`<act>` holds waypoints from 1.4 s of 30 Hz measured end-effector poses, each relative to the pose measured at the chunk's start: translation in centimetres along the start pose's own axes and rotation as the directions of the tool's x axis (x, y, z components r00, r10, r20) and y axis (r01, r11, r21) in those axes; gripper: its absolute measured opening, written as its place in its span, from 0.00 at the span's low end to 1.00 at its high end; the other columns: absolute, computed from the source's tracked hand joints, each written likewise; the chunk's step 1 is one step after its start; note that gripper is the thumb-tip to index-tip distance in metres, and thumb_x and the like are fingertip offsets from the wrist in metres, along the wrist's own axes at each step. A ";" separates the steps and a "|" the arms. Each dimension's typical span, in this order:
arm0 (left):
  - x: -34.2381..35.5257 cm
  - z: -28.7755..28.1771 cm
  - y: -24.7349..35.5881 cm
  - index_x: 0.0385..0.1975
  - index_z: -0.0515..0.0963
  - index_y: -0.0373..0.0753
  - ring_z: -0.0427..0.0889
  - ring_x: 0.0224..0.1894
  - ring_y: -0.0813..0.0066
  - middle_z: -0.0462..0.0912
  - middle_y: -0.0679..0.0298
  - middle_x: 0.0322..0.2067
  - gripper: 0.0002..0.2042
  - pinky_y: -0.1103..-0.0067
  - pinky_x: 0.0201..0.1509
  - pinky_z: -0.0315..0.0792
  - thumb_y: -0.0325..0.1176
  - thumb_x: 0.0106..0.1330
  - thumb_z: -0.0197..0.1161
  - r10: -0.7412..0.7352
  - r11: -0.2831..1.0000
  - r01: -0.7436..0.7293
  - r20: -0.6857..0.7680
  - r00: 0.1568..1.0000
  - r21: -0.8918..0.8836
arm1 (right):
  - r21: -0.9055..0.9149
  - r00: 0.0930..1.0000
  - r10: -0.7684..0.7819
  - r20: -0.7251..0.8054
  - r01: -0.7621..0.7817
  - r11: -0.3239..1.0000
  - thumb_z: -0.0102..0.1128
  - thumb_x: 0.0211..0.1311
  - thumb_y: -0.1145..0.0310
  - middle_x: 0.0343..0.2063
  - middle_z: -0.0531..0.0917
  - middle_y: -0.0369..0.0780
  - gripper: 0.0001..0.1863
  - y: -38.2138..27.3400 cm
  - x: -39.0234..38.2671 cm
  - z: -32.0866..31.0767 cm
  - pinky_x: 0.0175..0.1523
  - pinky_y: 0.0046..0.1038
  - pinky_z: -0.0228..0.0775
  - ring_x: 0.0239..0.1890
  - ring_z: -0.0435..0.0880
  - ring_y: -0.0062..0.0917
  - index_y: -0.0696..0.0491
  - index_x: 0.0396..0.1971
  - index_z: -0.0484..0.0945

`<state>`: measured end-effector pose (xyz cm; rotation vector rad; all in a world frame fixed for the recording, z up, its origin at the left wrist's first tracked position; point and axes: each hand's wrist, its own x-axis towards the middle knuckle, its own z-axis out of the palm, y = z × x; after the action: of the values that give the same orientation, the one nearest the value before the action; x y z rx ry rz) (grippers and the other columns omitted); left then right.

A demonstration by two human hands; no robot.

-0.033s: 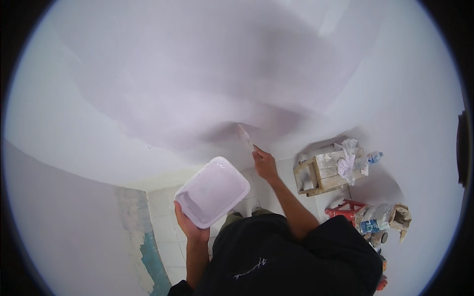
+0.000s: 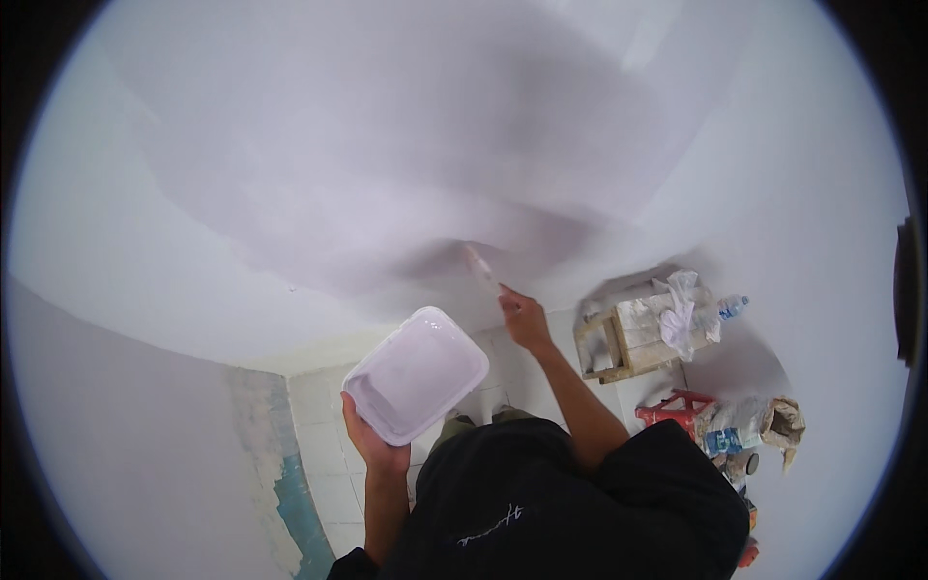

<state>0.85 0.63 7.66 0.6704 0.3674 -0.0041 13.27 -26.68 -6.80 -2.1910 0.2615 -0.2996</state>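
My left hand (image 2: 377, 437) grips the near left corner of a white paint tray (image 2: 418, 377), with the thumb along its rim. Pale lilac paint coats the inside of the tray. Out ahead, my right hand (image 2: 525, 319) is closed around the handle of a paintbrush (image 2: 481, 269). Its bristle end meets the wall (image 2: 425, 208), which is pale lilac there and whiter toward the left and bottom. Bristle detail is too blurred to make out.
On the right, a wooden stool (image 2: 650, 333) carries a plastic bag (image 2: 681, 319) and a water bottle (image 2: 732, 307). Nearer stand a red stool (image 2: 677, 411) and an opened paper sack (image 2: 781, 425). The left wall has a bare teal patch (image 2: 302, 507). White tiles (image 2: 324, 449) cover the floor.
My right hand has shifted slightly to the right, while the brush tip stays at nearly the same spot on the wall. The tray has hardly moved.
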 end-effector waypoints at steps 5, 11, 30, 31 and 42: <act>1.0 0.2 0.1 0.66 0.62 0.41 0.67 0.65 0.60 0.69 0.60 0.62 0.28 0.63 0.68 0.62 0.54 0.76 0.36 -0.002 1.000 0.003 0.038 0.999 -0.012 | 0.092 0.953 0.264 -0.150 -0.252 0.963 0.52 0.67 0.65 0.46 0.83 0.52 0.18 2.6 4.6 -7.6 0.51 0.40 0.74 0.45 0.83 0.47 0.53 0.54 0.79; 0.4 0.0 0.2 0.66 0.62 0.41 0.67 0.65 0.60 0.69 0.60 0.62 0.28 0.63 0.68 0.62 0.54 0.76 0.36 0.016 1.000 -0.016 0.018 1.000 -0.005 | 0.031 0.862 0.150 -0.485 -0.154 0.988 0.52 0.67 0.66 0.41 0.84 0.54 0.19 1.8 4.9 -7.2 0.49 0.40 0.74 0.43 0.83 0.47 0.58 0.54 0.77; -0.9 -0.2 -0.8 0.64 0.64 0.40 0.69 0.63 0.61 0.71 0.60 0.61 0.28 0.66 0.66 0.64 0.55 0.75 0.38 0.054 0.999 -0.054 -0.048 0.997 -0.002 | 0.135 0.995 0.092 -0.023 -0.088 0.987 0.54 0.68 0.61 0.40 0.84 0.53 0.17 0.9 5.0 -3.6 0.51 0.39 0.72 0.45 0.82 0.47 0.53 0.51 0.81; -0.8 0.1 -0.9 0.64 0.64 0.40 0.69 0.63 0.61 0.71 0.60 0.61 0.28 0.66 0.66 0.64 0.55 0.75 0.38 0.055 0.998 -0.056 -0.062 0.997 -0.002 | 0.102 0.987 0.069 -0.142 -0.055 0.993 0.53 0.68 0.61 0.40 0.84 0.53 0.17 2.1 5.5 -5.3 0.50 0.39 0.72 0.46 0.82 0.47 0.53 0.51 0.81; -0.8 0.2 -1.4 0.66 0.62 0.40 0.67 0.65 0.59 0.69 0.59 0.62 0.28 0.63 0.67 0.62 0.54 0.75 0.38 0.048 0.998 -0.050 -0.038 0.998 -0.041 | 0.065 0.931 0.057 -0.360 -0.036 0.997 0.51 0.69 0.67 0.33 0.84 0.51 0.20 -7.0 4.3 -0.9 0.43 0.34 0.72 0.34 0.81 0.34 0.57 0.58 0.75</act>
<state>0.02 -0.69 7.16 0.6385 0.3856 0.0623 17.67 -24.52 -0.11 -2.0581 0.5017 -0.6789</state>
